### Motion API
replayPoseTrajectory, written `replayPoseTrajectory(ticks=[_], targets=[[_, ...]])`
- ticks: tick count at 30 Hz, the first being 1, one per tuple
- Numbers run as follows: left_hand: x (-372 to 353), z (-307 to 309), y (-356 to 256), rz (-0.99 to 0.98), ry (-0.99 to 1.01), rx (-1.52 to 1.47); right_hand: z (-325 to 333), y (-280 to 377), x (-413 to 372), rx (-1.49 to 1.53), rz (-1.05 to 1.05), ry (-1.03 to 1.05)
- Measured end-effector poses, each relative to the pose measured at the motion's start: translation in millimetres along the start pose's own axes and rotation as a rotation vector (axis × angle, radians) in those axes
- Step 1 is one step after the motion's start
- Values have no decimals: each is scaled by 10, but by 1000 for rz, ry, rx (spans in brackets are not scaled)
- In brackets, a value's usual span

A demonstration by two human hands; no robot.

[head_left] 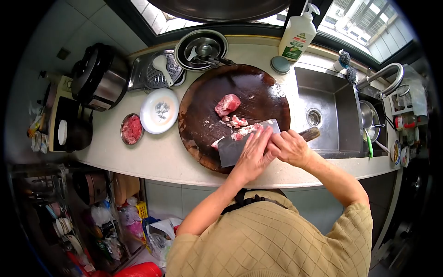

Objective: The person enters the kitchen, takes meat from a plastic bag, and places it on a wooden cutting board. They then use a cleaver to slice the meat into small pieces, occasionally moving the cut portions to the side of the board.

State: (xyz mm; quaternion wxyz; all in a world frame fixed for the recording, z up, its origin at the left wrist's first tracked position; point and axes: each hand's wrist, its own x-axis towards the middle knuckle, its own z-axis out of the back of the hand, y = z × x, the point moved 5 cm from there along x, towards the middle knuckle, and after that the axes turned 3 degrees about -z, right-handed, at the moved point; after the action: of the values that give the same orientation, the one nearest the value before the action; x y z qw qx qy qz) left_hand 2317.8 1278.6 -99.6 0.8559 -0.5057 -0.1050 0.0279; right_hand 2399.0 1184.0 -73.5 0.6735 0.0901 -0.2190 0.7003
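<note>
Cleaver [229,152]: lies aslant over the near side of the board [198,99], with its handle [310,134] to the right.
Right hand [290,147]: closed around the cleaver near the handle; cannot tell exact finger placing.
Left hand [255,151]: laid flat on the cleaver, straight-fingered, meeting the right hand.
Cut meat [238,122]: lies on the board, along the cleaver's far side; cannot tell the amount hidden beneath.
Meat lump [227,105]: sits beyond the cut meat, touched by neither hand.
Bowl [122,135]: stands on the table [106,159], left of the board, holding red meat.
Step in hand: judged to be cutting up or gathering meat; cannot tell which.
Next move: calls for a firm right grip, and left fingertips clear of the edge before any downstroke.
</note>
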Motion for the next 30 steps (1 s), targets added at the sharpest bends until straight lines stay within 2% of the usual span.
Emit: replayPoseTrajectory(ticks=[4, 6, 8, 10, 12, 14, 16, 17, 20, 23, 26, 28, 30], targets=[[117, 69, 285, 43, -71, 121, 48, -88, -9, -55, -19, 45], [114, 181, 840, 182, -147, 83, 111, -107, -65, -21, -44, 91], [129, 424, 836, 198, -276, -496, 129, -149, -172, 65, -112, 140], [107, 726, 849, 362, -375, -601, 110, -111, -337, 224, -227, 194], [150, 883, 990, 324, -578, -488, 113, -98, -455, 385, -330, 291], [264, 951, 1042, 310, -573, -218, 80, -108, -516, 480, -395, 352], [434, 979, 808, 3, -501, 484, 30, -228, -475, 462, -400, 405], [518, 915, 902, 108, -388, 451, 12, -310, -418, 420, -371, 403], [727, 914, 1066, 108, -348, 608, -69, -541, -215, 267, -317, 373], [803, 1113, 1208, 143, -569, 470, -62, -489, -22, 178, -226, 249], [749, 1293, 1329, 208, -694, 282, -60, -314, 30, 86, -127, 173], [614, 1325, 1089, 169, -769, 469, -21, -246, 54, 55, -62, 102], [513, 1215, 604, 164, -606, 275, -7, -221, 62, 47, -26, 52]])
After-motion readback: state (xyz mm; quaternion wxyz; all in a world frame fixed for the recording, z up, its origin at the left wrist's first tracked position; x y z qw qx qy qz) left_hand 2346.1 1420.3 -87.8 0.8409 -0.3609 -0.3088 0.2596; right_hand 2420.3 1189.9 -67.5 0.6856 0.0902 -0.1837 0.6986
